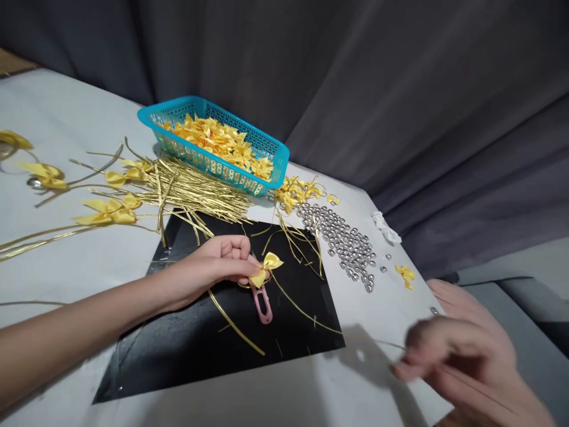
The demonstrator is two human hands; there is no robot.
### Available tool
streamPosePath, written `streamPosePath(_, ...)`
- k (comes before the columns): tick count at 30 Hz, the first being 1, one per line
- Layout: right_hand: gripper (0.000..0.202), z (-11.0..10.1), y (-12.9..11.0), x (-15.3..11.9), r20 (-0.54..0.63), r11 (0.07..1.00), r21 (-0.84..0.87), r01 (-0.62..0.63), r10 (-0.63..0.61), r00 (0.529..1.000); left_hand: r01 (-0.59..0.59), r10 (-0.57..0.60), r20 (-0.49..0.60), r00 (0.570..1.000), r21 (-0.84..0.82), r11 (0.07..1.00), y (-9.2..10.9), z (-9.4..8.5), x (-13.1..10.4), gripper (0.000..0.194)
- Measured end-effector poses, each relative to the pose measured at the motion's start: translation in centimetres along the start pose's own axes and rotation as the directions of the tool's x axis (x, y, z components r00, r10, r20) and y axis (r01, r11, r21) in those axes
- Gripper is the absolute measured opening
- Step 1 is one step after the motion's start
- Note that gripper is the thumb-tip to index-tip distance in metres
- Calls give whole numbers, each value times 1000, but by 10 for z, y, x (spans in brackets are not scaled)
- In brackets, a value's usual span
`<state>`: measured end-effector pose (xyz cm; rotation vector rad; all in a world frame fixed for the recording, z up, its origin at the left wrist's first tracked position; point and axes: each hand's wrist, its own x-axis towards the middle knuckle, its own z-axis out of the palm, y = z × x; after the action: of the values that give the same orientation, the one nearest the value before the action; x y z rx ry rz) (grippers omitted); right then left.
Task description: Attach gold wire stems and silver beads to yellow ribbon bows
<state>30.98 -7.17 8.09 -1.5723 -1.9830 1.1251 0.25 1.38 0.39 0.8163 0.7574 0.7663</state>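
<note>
My left hand (231, 264) is closed over the black mat, pinching a yellow ribbon bow (272, 261) between thumb and fingers. From the bow a thin gold cord (306, 314) runs down to the right, towards my right hand (457, 362). That hand, smeared a little by motion, is closed with thumb and finger pinched on the far end of the cord. A pink, slotted handle (263, 305) lies on the mat just below the bow; its upper end is hidden by my left hand. Another gold cord piece (235, 323) curves across the mat.
A blue basket (284, 160) holds yellow bows. In front of it lies a heap of gold cords (195, 190). Silver beads (342, 237) spread right of the black mat (178, 356). Finished-looking bows (109, 210) with cords lie at left. A dark curtain (355, 77) hangs behind.
</note>
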Motion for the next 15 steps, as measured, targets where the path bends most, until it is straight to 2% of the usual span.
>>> streamPosePath(1, 19, 10, -10, 16, -22, 998, 54, 42, -41, 999, 1, -1, 13, 1000, 0, 1000, 0, -1, 0, 32)
streamPosePath(2, 13, 21, -20, 31, 20, 992, 72, 101, -103, 995, 3, -3, 24, 1000, 0, 1000, -1, -1, 0, 32)
streamPosePath(4, 13, 44, -38, 56, 34, 971, 33, 235, -236, 971, 2, -2, 39, 999, 2, 1000, -1, -2, -1, 30)
streamPosePath(7, 20, 73, -54, 77, -81, 903, -43, 427, -429, 900, -6, 7, 53, 999, -11, 1000, -1, -2, -2, 28)
streamPosePath(11, 29, 93, -56, 82, -181, 866, -138, 481, -500, 847, -5, 9, 74, 997, -54, 999, -2, -2, -3, 24)
streamPosePath(15, 16, 102, -52, 83, -293, 878, -243, 412, -471, 832, -7, 16, 101, 995, -94, 996, -3, -2, -1, 22)
